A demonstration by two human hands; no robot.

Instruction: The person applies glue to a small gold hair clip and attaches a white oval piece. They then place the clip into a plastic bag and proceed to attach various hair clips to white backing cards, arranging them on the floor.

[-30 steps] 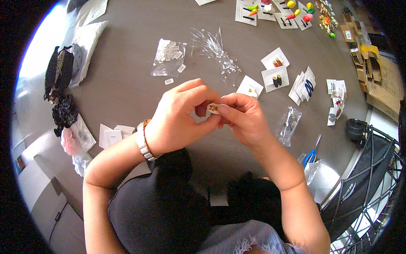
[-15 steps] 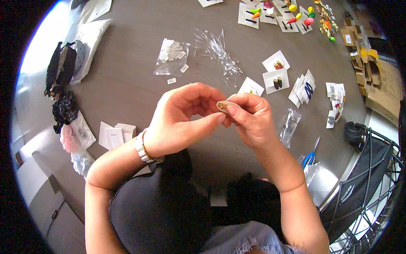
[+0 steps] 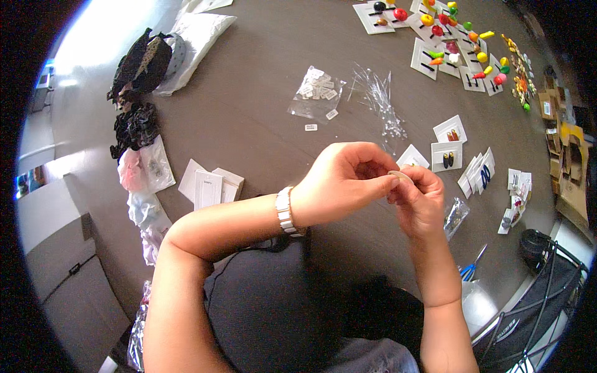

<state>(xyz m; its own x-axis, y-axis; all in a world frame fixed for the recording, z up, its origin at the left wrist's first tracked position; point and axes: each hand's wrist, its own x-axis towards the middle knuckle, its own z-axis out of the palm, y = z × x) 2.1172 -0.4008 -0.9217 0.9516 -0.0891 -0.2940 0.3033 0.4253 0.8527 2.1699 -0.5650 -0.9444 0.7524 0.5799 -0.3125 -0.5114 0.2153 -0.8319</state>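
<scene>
My left hand (image 3: 342, 180) and my right hand (image 3: 420, 202) meet above the brown table (image 3: 249, 124), fingertips pinched together on a small pale beige piece (image 3: 400, 176). The left wrist carries a silver bracelet (image 3: 284, 211). Just beyond the hands lie small white cards with dark hair clips (image 3: 448, 155) and a clear bag of little white tags (image 3: 317, 93). A bundle of clear plastic fasteners (image 3: 379, 102) lies next to that bag.
White cards with colourful fruit-shaped clips (image 3: 441, 37) fill the far right. A stack of blank white cards (image 3: 208, 183) lies at left, near dark and pink fabric pieces (image 3: 134, 130). Blue-handled scissors (image 3: 469, 267) and a small clear bag (image 3: 455, 217) rest at right; cardboard boxes (image 3: 563, 149) stand beyond.
Both hands have risen slightly and turned, still pinching the small pale piece between them. The view has shifted a little; nothing on the table has moved.
</scene>
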